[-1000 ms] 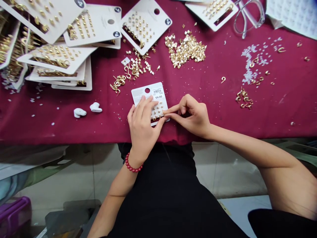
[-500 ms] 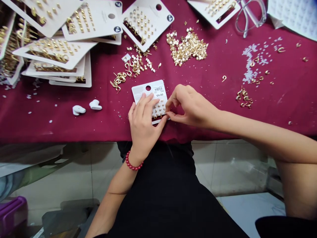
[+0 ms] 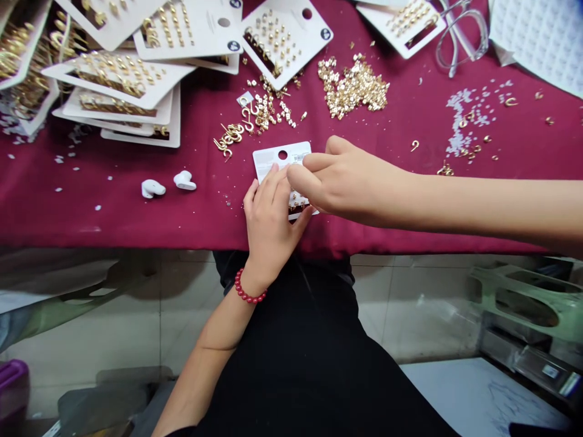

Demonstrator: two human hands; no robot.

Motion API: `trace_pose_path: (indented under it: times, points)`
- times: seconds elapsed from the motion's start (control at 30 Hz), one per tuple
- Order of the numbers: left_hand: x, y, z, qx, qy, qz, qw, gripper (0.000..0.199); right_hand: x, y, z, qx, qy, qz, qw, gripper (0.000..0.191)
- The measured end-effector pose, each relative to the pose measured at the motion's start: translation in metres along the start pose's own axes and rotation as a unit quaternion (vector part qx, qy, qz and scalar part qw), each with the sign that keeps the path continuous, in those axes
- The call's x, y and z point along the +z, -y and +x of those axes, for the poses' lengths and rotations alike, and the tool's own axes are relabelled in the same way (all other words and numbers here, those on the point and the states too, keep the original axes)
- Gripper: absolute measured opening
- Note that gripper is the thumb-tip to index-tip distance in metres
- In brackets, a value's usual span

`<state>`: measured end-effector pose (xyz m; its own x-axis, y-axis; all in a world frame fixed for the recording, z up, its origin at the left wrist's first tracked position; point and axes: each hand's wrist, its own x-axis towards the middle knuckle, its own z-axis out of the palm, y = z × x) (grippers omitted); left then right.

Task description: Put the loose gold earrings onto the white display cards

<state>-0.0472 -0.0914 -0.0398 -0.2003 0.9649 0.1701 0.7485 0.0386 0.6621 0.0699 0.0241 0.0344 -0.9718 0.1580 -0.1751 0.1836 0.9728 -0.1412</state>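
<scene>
Right hand [image 3: 346,182] higher over earring card [image 3: 281,159]

Nothing is readable; the barcode label [image 3: 297,157] on the earring card [image 3: 268,159] is blurred.

Earring card [image 3: 282,159] under left hand [image 3: 271,230]; stacked cards [image 3: 119,79] behind left; earbuds [image 3: 184,180] left; glasses [image 3: 460,36] behind right

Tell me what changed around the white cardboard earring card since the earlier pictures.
The right hand has moved up and left from the card's lower right edge and now lies over the white cardboard earring card. The left hand, with its red bead bracelet, stays on the card, and the loose gold studs lie as before.
</scene>
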Motion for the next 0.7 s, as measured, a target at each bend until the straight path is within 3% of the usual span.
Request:
trace_pose_path:
  times: [0.27, 0.7]
  points:
    - [0.000, -0.001, 0.000, -0.009, 0.000, 0.005, 1.000, 0.050, 0.003, -0.001, 0.001, 0.025, -0.053, 0.090, 0.994, 0.025]
    - [-0.002, -0.002, 0.001, 0.010, -0.004, 0.004, 1.000, 0.049, 0.016, -0.017, -0.005, 0.020, -0.041, 0.061, 0.997, 0.022]
